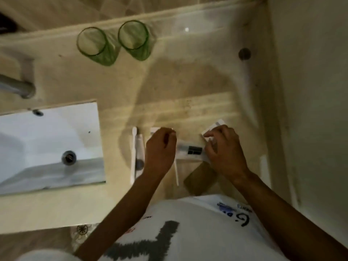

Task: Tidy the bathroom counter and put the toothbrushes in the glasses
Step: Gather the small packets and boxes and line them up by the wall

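Two empty green glasses stand upright at the back of the beige counter, one (93,44) left of the other (134,38). Near the front edge, a white toothbrush (133,153) lies lengthwise next to a small white tube (139,149). My left hand (160,149) is curled over a second white toothbrush (176,174), whose handle sticks out below the fingers. My right hand (224,149) rests on a white packet (212,129), fingers pinching its edge. Between my hands lies a white box with dark squares (190,150).
A white sink (50,147) with a metal drain lies to the left, a grey tap (18,87) behind it. A brown flat item (199,179) lies by my right wrist. A round metal fitting (244,53) sits at the back right. A wall rises on the right.
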Available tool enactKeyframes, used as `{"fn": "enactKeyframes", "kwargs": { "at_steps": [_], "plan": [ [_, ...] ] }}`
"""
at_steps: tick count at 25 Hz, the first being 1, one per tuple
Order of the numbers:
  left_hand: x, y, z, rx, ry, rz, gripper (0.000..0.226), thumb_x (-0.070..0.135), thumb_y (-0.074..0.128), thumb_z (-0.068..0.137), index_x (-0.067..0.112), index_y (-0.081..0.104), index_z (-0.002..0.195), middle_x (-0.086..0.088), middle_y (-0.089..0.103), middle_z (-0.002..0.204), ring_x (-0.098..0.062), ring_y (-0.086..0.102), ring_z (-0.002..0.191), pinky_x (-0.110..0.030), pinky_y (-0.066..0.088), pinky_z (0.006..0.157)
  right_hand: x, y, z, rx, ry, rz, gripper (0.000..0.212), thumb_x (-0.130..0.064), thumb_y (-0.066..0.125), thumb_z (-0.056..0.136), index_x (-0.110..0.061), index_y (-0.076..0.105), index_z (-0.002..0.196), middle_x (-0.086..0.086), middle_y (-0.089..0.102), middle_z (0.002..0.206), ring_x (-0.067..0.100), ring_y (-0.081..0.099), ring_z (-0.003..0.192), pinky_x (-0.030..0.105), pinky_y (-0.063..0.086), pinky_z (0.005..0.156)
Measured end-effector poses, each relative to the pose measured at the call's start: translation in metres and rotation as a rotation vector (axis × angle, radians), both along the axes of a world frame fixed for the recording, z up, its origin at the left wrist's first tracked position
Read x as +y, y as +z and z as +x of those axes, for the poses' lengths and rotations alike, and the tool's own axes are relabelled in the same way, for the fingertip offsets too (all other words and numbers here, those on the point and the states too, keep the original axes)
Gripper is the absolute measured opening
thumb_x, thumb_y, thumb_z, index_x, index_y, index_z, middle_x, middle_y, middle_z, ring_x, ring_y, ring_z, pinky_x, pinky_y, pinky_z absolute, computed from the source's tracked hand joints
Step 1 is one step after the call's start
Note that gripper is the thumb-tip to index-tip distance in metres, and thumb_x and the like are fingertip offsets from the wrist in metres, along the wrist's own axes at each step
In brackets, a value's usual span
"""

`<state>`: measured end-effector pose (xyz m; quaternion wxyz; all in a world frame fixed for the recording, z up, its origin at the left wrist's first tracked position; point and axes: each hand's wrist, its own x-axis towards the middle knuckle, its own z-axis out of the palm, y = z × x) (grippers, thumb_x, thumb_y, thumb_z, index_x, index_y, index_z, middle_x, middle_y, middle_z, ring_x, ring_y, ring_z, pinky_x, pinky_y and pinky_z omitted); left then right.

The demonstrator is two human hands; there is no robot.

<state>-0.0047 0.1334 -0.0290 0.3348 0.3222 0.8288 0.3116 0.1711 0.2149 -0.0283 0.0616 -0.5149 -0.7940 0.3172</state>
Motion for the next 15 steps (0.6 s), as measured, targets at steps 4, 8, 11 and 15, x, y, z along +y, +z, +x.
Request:
{"fn": "enactKeyframes", "kwargs": {
  "at_steps": [4, 8, 11, 15],
  "plan": [
    [-0.067, -0.011, 0.011, -0.236, 0.202, -0.106, 0.011, 0.017, 0.056, 0.095, 0.019, 0.066, 0.095, 0.001, 0.07, 0.082, -0.02, 0.068, 0.076, -0.031, 0.056, 0.067, -0.039, 0.006, -0.012, -0.107, 0.126, -0.182, 0.017, -0.023, 0.06, 0.092, -0.023, 0.064, 0.109, -0.003, 0.058, 0.106, 0.012, 0.053, 0.094, 0.026, 0.047, 0.083],
    [-0.095, -0.009, 0.008, -0.265, 0.222, -0.139, 0.011, 0.017, 0.058, 0.094, 0.017, 0.066, 0.102, 0.0, 0.071, 0.087, -0.015, 0.069, 0.074, -0.025, 0.055, 0.065, -0.071, 0.006, -0.026, -0.149, 0.135, -0.35, 0.017, -0.024, 0.061, 0.092, -0.026, 0.067, 0.107, -0.006, 0.067, 0.102, 0.009, 0.062, 0.091, 0.027, 0.052, 0.084],
    [-0.116, -0.003, -0.005, -0.15, 0.227, -0.145, 0.009, 0.018, 0.062, 0.091, 0.022, 0.067, 0.098, 0.009, 0.067, 0.084, -0.005, 0.063, 0.072, -0.012, 0.045, 0.062, -0.094, -0.001, -0.046, -0.171, 0.223, -0.372, 0.021, -0.03, 0.061, 0.091, -0.032, 0.067, 0.111, -0.012, 0.066, 0.104, 0.004, 0.06, 0.091, 0.018, 0.049, 0.082],
    [-0.156, -0.003, -0.023, -0.097, 0.278, -0.211, 0.017, 0.021, 0.062, 0.091, 0.021, 0.069, 0.106, 0.01, 0.07, 0.091, -0.007, 0.064, 0.082, -0.018, 0.045, 0.073, -0.126, -0.004, -0.097, -0.041, 0.17, -0.516, 0.037, -0.024, 0.062, 0.09, -0.018, 0.063, 0.126, 0.002, 0.068, 0.121, 0.014, 0.062, 0.105, 0.019, 0.045, 0.087]
  ]
}}
